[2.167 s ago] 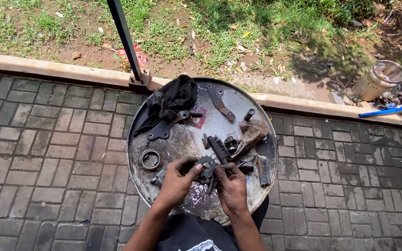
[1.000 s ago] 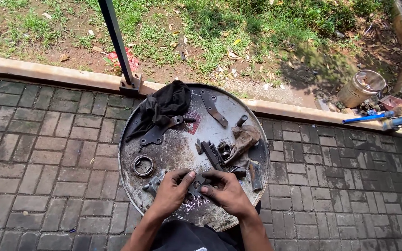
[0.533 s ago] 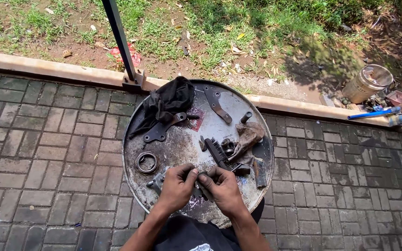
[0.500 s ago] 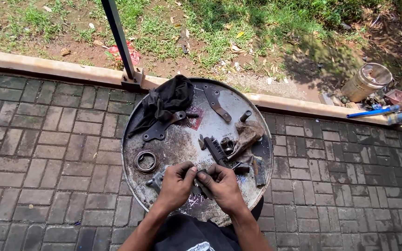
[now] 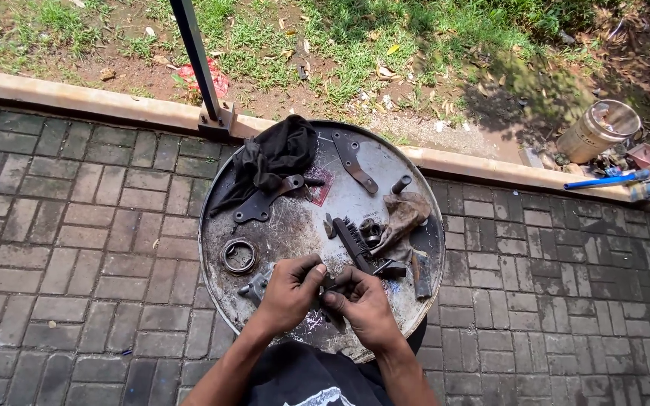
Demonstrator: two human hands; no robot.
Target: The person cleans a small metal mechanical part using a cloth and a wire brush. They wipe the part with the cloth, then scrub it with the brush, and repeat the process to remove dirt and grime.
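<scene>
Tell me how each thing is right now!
left hand: closed around a small dark part
right hand: pinching the same part
small dark part: held over the drum top
black cloth: crumpled
metal ring: lying flat
brush: lying down
bucket: tipped

Harsh sunlight, sharp focus throughout; tree shadow darkens the grass (image 5: 536, 68) at upper right, edges slightly bowed

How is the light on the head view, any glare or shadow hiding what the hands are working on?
Head view: hard sunlight, sharp focus; pale glare on the round metal top; the small dark part between left hand and right hand sits in their shadow, detail lost.
</scene>
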